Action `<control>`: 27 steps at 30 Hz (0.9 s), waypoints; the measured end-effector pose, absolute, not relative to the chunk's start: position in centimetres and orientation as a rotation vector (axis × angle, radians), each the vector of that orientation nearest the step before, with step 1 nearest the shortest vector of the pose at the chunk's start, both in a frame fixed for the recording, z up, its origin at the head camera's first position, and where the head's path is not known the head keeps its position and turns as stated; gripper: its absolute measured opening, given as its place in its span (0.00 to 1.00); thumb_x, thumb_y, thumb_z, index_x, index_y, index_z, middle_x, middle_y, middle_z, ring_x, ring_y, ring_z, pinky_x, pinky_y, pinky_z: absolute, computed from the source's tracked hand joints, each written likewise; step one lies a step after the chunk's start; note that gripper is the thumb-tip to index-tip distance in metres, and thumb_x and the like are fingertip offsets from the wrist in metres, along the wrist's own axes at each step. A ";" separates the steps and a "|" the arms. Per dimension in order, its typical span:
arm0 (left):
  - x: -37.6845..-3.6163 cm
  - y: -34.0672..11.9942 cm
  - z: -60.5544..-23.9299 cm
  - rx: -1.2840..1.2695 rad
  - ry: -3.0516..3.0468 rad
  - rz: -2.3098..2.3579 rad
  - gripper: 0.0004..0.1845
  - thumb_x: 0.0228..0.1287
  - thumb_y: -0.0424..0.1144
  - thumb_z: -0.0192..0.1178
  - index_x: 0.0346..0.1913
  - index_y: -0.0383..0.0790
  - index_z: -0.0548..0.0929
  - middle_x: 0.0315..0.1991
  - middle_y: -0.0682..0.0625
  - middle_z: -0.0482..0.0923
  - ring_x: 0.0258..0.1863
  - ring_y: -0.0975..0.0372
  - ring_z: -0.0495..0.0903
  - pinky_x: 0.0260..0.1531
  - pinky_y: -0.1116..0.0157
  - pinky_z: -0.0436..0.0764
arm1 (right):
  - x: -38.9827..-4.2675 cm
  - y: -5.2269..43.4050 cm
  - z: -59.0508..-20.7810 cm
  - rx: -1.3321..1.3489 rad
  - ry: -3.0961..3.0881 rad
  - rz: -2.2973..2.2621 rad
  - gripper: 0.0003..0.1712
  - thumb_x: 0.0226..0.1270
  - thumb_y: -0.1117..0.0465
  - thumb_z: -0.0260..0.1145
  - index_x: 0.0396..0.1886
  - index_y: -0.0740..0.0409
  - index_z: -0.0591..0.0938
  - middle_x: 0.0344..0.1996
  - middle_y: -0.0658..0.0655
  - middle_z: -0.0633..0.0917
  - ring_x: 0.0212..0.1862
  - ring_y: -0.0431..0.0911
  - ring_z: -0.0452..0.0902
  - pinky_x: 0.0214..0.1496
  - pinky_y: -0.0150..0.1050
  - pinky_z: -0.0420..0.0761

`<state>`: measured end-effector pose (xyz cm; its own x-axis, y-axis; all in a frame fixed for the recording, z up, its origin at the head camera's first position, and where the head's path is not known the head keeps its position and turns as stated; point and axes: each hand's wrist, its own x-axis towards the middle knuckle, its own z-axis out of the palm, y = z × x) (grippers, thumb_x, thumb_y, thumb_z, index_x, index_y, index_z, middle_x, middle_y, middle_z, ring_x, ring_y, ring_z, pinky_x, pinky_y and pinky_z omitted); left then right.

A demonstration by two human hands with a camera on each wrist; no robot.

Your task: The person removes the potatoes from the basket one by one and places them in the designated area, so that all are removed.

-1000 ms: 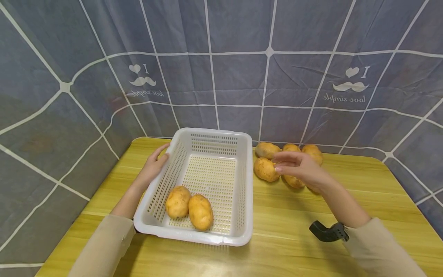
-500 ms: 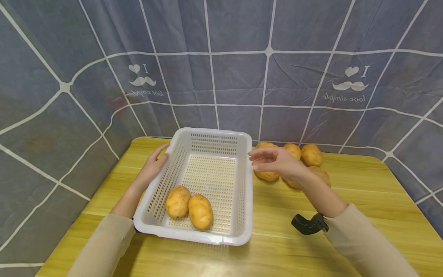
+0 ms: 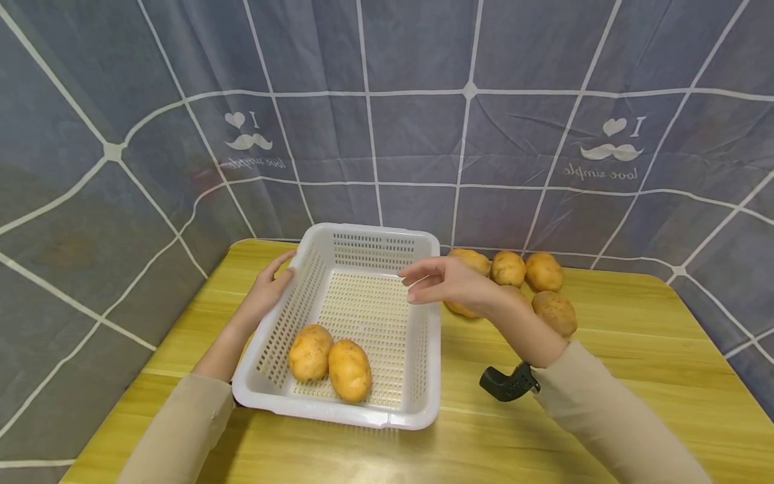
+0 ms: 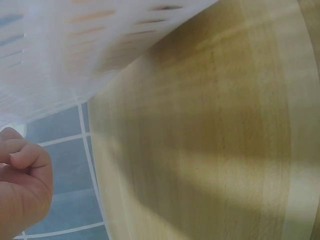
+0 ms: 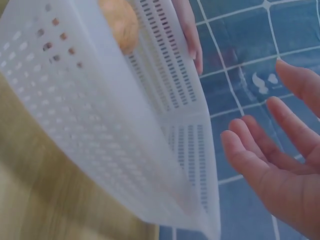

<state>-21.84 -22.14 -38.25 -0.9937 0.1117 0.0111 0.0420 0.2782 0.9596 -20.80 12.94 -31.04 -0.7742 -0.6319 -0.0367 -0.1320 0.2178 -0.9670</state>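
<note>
A white plastic basket [image 3: 387, 420] with slotted walls stands on the table, two potatoes lying in its near left part: one potato [image 3: 311, 352] at the left and another potato [image 3: 350, 370] beside it. My left hand [image 3: 269, 286] grips the basket's left rim; its curled fingers also show in the left wrist view. Above the right rim hovers my right hand [image 3: 450, 281], fingers loosely bent and holding nothing. The right wrist view confirms the parted fingers of this hand [image 5: 280, 160], apart from the basket wall.
Several more potatoes [image 3: 544, 271] lie on the wooden table [image 3: 635, 336] right of the basket, partly hidden behind my right hand and forearm. A grey curtain [image 3: 411, 134] with white lines hangs behind and at the sides. A black device [image 3: 508, 383] sits on my right wrist.
My right hand has moved left from above the loose potatoes to over the basket's right rim, uncovering some potatoes. The left hand, basket and the two potatoes inside stay put.
</note>
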 end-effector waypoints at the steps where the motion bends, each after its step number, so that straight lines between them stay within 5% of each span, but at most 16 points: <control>1: -21.8 -22.2 -38.2 0.147 2.466 1.846 0.29 0.74 0.48 0.42 0.74 0.49 0.51 0.58 0.29 0.67 0.39 0.56 0.81 0.34 0.63 0.82 | -20.8 12.6 -31.1 -0.715 2.067 -1.576 0.27 0.55 0.69 0.69 0.56 0.71 0.75 0.48 0.64 0.80 0.42 0.46 0.81 0.49 0.41 0.78; 27: -22.0 -22.3 -38.4 0.138 2.465 1.846 0.29 0.74 0.47 0.42 0.73 0.48 0.51 0.58 0.29 0.67 0.37 0.58 0.81 0.33 0.63 0.82 | -21.0 6.3 -33.1 -0.725 2.062 -1.426 0.24 0.53 0.69 0.70 0.53 0.63 0.79 0.46 0.58 0.80 0.47 0.47 0.78 0.48 0.38 0.79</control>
